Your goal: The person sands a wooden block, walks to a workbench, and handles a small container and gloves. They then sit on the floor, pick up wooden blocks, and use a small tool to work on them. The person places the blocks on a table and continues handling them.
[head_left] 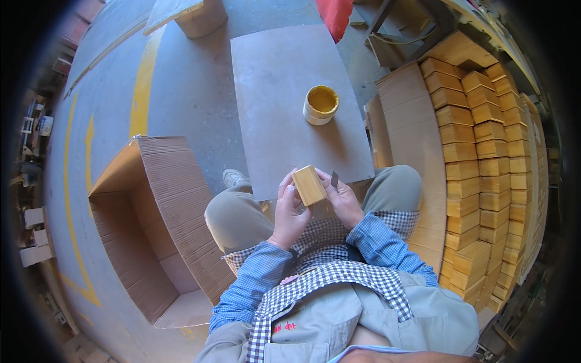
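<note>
A small yellow wooden block (308, 186) is held up over my lap, near the front edge of a grey board. My left hand (290, 212) is closed round its left side, with the thumb beneath. At the block's right side, the fingers of my right hand (345, 202) are closed on a flat grey scraper blade (334, 179) that sticks up past them. The right fingertips seem to touch the block too. Beyond my hands, a white can (320, 109) with yellow paste inside and smeared on its rim stands on the board (272, 78).
To my left stands an open cardboard box (181, 212). A large carton (417, 133) on my right holds stacked rows of similar wooden blocks (463, 187). My knees flank the board's near end. Red cloth (333, 15) and a round stool-like stand (203, 18) lie farther off.
</note>
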The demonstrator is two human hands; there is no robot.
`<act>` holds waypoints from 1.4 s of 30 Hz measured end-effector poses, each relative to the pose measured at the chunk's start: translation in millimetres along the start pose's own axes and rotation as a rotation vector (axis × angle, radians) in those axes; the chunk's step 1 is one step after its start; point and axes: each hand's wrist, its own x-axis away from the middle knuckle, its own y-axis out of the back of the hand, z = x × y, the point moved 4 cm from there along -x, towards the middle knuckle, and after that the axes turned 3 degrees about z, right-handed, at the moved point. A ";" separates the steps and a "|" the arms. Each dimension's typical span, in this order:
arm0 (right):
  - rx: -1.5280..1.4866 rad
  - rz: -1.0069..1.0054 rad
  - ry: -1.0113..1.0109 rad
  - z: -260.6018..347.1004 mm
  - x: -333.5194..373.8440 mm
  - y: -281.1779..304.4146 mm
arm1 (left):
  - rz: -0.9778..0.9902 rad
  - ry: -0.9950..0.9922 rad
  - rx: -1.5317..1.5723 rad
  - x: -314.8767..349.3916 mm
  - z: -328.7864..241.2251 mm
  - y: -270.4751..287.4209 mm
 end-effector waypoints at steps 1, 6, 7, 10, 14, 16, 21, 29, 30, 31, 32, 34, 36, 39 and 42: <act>-0.027 0.004 -0.016 -1.9 -0.6 -1.5 | 0.044 -0.021 -0.012 -10.5 0.4 -10.0; -0.247 0.033 -0.073 -12.6 -0.6 -9.1 | 0.127 -0.161 -0.266 -6.0 5.9 -12.4; -0.249 0.037 -0.047 -11.3 -4.9 0.4 | 0.100 -0.237 -0.246 -18.9 1.5 -25.9; -0.174 0.043 0.127 -9.7 -4.1 -1.6 | 0.079 0.041 0.040 3.6 13.1 -9.8; -0.001 0.067 0.373 -3.0 -6.1 5.5 | 0.052 0.344 0.579 22.0 15.0 -2.5; 0.002 0.076 0.395 -2.8 -6.9 7.7 | 0.182 0.418 0.742 22.8 7.9 -7.4; 0.075 0.127 0.476 1.9 -5.7 12.2 | 0.149 0.628 1.006 -0.1 -2.5 -22.5; 0.174 0.053 0.339 -6.8 0.8 15.0 | 0.129 0.621 0.860 -2.9 7.2 -21.4; 0.149 0.094 0.286 -10.2 1.9 11.3 | 0.123 0.581 0.836 3.8 8.8 -15.2; 0.120 0.102 0.231 -11.8 -0.6 16.6 | 0.124 0.573 0.818 -1.4 10.5 -21.2; 0.074 0.052 0.185 -15.9 2.8 10.2 | 0.169 0.503 0.845 12.8 10.7 -9.7; 0.094 0.101 0.163 -17.3 2.5 8.6 | 0.121 0.576 0.798 14.2 16.9 -10.6; 0.093 0.092 0.164 -16.7 0.6 11.8 | 0.121 0.584 0.799 6.7 18.2 -18.1; 0.097 0.077 0.184 -16.8 1.5 7.5 | 0.124 0.593 0.796 -5.4 18.5 -27.8; 0.130 0.063 0.200 -14.1 -3.5 17.2 | 0.129 0.593 0.780 -4.8 19.7 -25.1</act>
